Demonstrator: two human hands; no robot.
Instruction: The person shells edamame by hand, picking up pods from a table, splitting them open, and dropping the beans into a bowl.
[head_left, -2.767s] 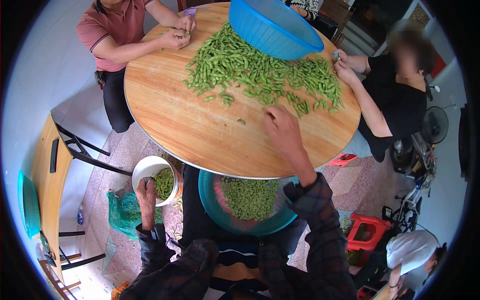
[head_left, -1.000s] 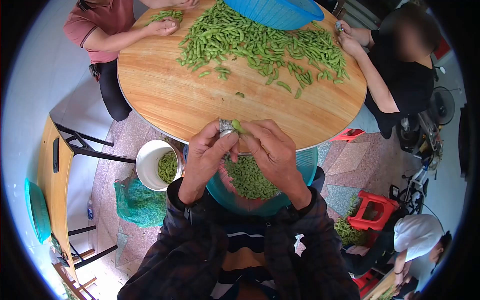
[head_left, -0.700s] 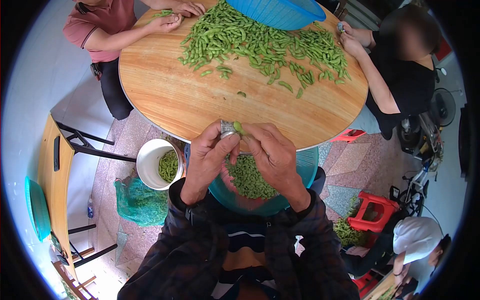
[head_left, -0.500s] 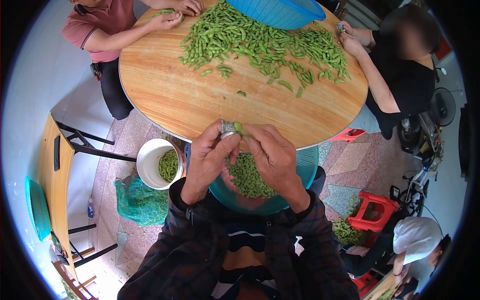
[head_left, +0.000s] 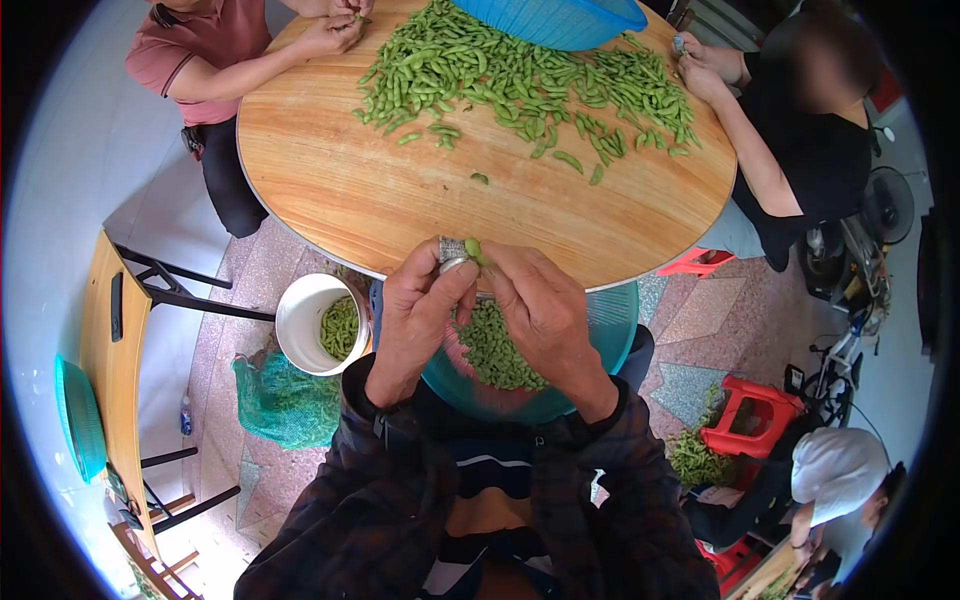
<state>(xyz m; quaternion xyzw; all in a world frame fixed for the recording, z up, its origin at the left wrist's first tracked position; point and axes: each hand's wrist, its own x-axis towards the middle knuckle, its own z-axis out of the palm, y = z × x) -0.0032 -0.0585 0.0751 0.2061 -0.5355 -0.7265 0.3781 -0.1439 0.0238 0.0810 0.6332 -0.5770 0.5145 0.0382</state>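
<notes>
Over a teal basket [head_left: 622,340] holding shelled green soybeans [head_left: 497,352], my two hands meet near the table's edge. My right hand [head_left: 545,305] pinches a green soybean pod [head_left: 473,247] between thumb and fingertips. Closed against the same pod, my left hand [head_left: 415,310] wears a silvery patterned wrap [head_left: 452,250] on its index finger and a shiny metal piece at the thumb. The fingertips partly cover the pod. Across the wooden table [head_left: 380,215] lies a heap of soybean pods [head_left: 480,75], with a few loose pods nearer to me.
A blue basket [head_left: 560,22] stands behind the heap. Two people sit at the table, one at each side, their hands at the pods. On the floor are a white bucket [head_left: 300,325] with pods, a green mesh bag [head_left: 285,405] and a red stool [head_left: 750,415].
My hands stay together at the pod with only slight finger movement. The left-hand person's hands have shifted, drawing closer together. The view has tilted slightly.
</notes>
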